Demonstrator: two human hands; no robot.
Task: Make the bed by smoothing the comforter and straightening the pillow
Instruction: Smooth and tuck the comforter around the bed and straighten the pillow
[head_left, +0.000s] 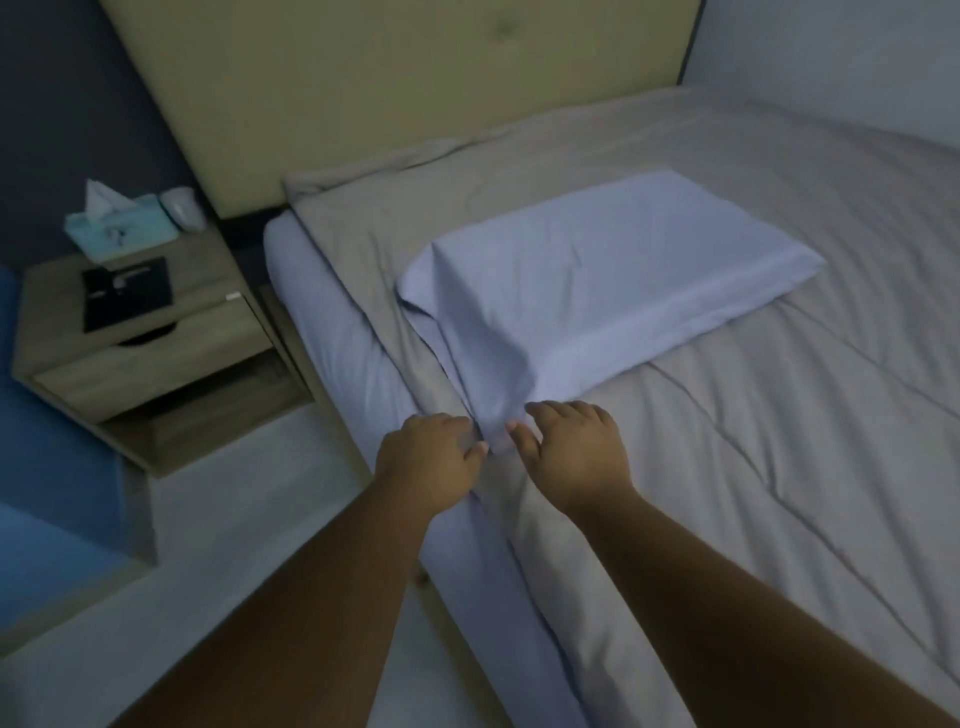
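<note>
Pale lilac fabric pillow lies askew on the grey quilted comforter, near the bed's left edge. Left hand and right hand flank its loose near corner, fingers curled; actual grip unclear. Soft, light, floppy; best taken by the slack corner cloth.

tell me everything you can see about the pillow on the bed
The pillow is a flat rectangle in a pale lavender-blue cloth case, lightly creased. It lies on top of the grey-beige comforter, set at an angle to the headboard rather than square to it. Its loose case end is empty and slack, trailing in folds toward the near bed edge. There the left hand and right hand flank the bunched tip of the case, fingers at the cloth; whether they pinch it is unclear.
</note>
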